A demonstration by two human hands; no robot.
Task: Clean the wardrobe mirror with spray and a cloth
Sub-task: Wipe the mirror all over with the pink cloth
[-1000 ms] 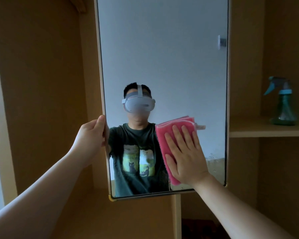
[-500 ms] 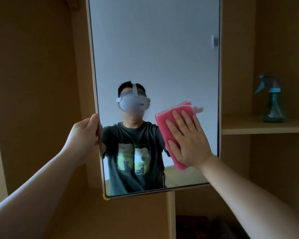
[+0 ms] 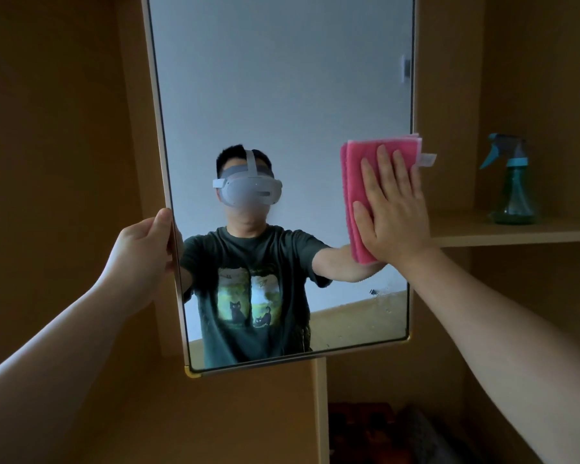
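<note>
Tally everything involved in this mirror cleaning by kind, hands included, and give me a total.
mirror: 1
pink cloth: 1
spray bottle: 1
hands: 2 (left hand gripping the mirror's edge, right hand flat on the pink cloth)
Total: 5

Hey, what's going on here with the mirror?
A person is cleaning the wardrobe mirror. The right hand presses a folded pink cloth flat against the glass near its right edge, while the left hand grips the mirror's left edge. The spray bottle stands on the shelf to the right, with neither hand on it.
</note>
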